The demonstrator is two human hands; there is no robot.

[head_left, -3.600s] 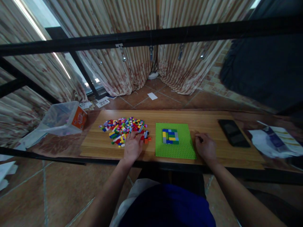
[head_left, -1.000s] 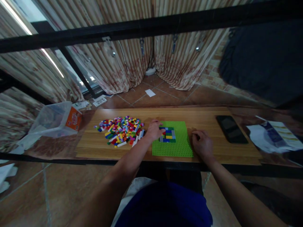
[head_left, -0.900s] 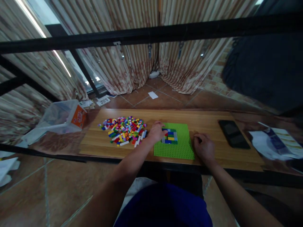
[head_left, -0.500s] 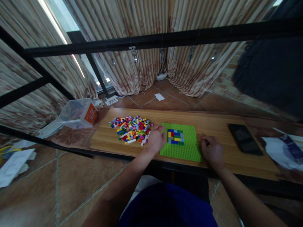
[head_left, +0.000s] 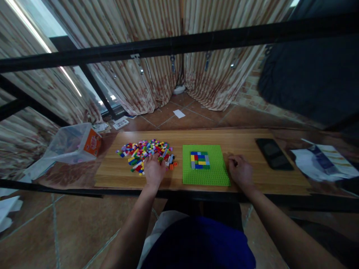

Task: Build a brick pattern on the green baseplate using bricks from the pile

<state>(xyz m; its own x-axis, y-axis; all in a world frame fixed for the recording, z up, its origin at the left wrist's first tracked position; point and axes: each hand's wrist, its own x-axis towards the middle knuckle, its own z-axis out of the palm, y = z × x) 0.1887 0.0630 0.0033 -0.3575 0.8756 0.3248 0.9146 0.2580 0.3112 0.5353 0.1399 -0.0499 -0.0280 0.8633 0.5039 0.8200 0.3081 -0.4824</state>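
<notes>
My left hand [head_left: 154, 171] reaches into the front of a pile of small coloured toy bricks [head_left: 137, 149], palm down, its fingers apart among the bricks. Whether a fingertip touches one particular brick cannot be made out. To the right of the pile lies a bright green baseplate [head_left: 215, 175]. Red, yellow, blue, green and grey bricks form a low rectangular block [head_left: 200, 160] on its upper middle. My right hand [head_left: 241, 171] rests beside the baseplate's right edge with curled fingers; what they hold, if anything, is hidden.
A black phone [head_left: 274, 154] lies on the wooden board [head_left: 168, 181] to the right. Beyond it are papers and a packet [head_left: 322, 162]. At the left stands a clear plastic box [head_left: 68, 144] with an orange label. A black rail [head_left: 157, 48] crosses in front of the curtains.
My left hand has moved left from the baseplate's edge to the brick pile, and its fingers have spread. The right hand stays beside the baseplate. The camera view has shifted.
</notes>
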